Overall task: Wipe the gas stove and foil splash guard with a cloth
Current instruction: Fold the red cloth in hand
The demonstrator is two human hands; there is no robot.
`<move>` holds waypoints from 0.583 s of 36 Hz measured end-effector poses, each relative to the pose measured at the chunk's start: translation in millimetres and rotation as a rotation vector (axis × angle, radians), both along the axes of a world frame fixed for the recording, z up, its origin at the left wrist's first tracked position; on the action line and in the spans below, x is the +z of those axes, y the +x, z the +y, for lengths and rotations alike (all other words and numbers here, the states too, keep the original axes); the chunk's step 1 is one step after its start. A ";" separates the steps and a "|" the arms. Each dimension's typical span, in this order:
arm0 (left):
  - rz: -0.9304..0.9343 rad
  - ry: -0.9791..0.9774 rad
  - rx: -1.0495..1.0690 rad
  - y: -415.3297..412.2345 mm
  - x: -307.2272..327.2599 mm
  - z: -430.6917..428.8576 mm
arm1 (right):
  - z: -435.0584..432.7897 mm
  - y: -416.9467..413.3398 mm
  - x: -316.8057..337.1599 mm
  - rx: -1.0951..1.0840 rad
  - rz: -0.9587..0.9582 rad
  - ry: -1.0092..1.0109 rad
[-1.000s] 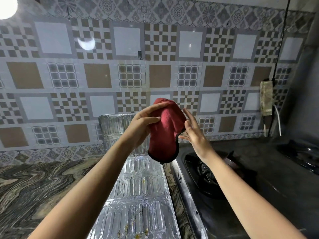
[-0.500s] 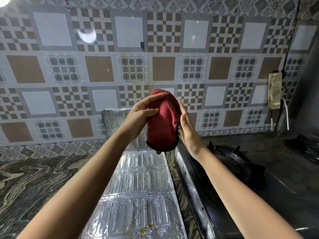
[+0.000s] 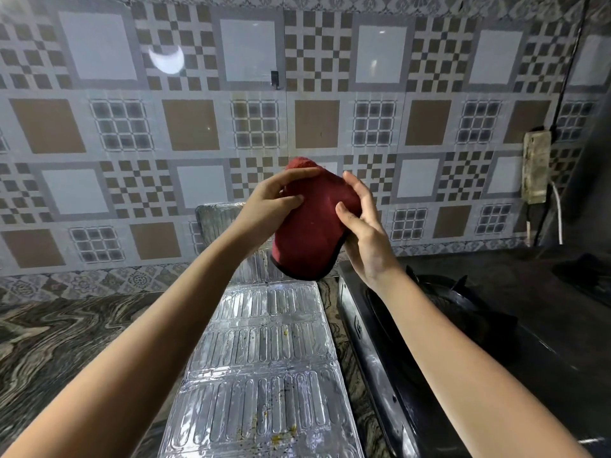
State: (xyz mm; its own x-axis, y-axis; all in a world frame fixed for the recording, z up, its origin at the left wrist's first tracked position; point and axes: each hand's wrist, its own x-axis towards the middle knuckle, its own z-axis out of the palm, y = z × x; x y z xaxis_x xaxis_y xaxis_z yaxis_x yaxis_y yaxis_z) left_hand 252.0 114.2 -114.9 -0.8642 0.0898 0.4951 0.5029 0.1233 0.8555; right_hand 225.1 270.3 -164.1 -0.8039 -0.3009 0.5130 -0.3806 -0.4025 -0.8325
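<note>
While my left hand (image 3: 271, 200) and right hand (image 3: 360, 233) clasp the cloth (image 3: 310, 226) aloft, I judge I'm folding 1 clean face for the spattered foil splash guard (image 3: 264, 358).

Nothing here can be read. The front edge of the gas stove (image 3: 358, 325) carries a small dark mark that may be a label, but it is too small and blurred to make out. The tiles behind bear only patterns.
</note>
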 end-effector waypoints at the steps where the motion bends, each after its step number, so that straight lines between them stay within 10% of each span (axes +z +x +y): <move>1: 0.005 -0.017 0.007 -1.2 -1.0 2.0 | 1.5 -1.9 0.0 -0.014 -0.004 -0.007; 21: -0.217 -0.378 0.044 -69.6 -28.9 84.9 | 135.4 -92.1 17.0 -0.094 -0.032 0.667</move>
